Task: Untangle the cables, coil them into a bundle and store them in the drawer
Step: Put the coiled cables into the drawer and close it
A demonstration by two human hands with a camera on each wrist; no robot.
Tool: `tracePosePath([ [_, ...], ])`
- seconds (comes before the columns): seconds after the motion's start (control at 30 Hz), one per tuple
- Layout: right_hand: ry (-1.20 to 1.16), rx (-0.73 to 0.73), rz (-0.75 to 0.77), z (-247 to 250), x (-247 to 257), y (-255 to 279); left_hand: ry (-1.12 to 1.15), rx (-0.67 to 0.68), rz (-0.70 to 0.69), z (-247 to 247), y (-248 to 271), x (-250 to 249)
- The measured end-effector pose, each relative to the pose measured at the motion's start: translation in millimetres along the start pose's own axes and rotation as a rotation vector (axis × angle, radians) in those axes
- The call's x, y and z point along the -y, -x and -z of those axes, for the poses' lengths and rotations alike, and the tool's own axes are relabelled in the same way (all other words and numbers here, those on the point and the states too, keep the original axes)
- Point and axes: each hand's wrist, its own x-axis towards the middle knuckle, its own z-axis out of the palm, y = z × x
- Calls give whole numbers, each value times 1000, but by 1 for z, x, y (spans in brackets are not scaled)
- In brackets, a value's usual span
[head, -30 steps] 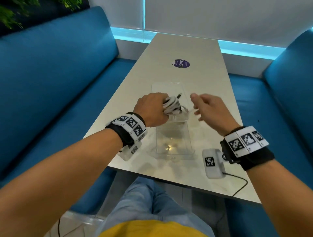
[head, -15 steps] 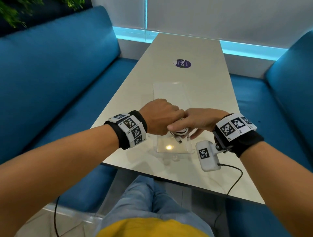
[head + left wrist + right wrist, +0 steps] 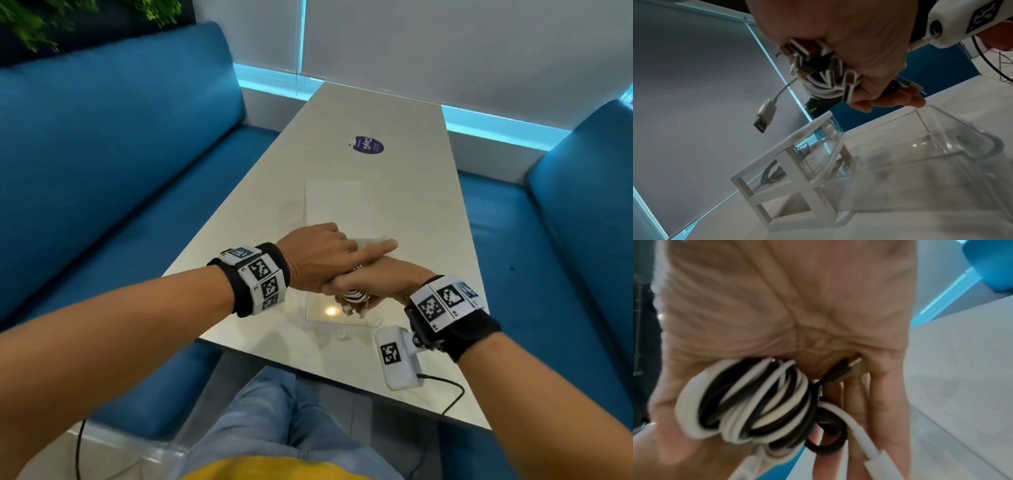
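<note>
A coiled bundle of black and white cables [image 3: 354,295] hangs just above the open clear drawer [image 3: 322,313]. My right hand [image 3: 380,282] holds it from below, the coil lying across the palm [image 3: 756,402]. My left hand [image 3: 329,255] lies crossed over the right and grips the bundle [image 3: 824,76] from above, with its index finger pointing straight to the right. A white plug end [image 3: 764,113] dangles loose from the coil. The drawer [image 3: 920,146] is pulled out of its white-framed clear housing [image 3: 789,162].
The housing [image 3: 339,205] stands mid-table on the pale table [image 3: 411,192], with a purple sticker [image 3: 368,145] beyond it. A dark cable [image 3: 770,173] shows through the housing. Blue benches [image 3: 102,171] flank both sides. The right wrist camera's black lead [image 3: 452,394] crosses the near edge.
Both hands came toward me, from the housing to above the open drawer. The right hand closed in and took the bundle from below. The left index finger straightened.
</note>
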Motion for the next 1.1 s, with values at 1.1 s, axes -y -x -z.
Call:
tracePosePath([
  [1.1,1034,-578,-270,-45,-21,-29,524,377,613,-35,33,29],
])
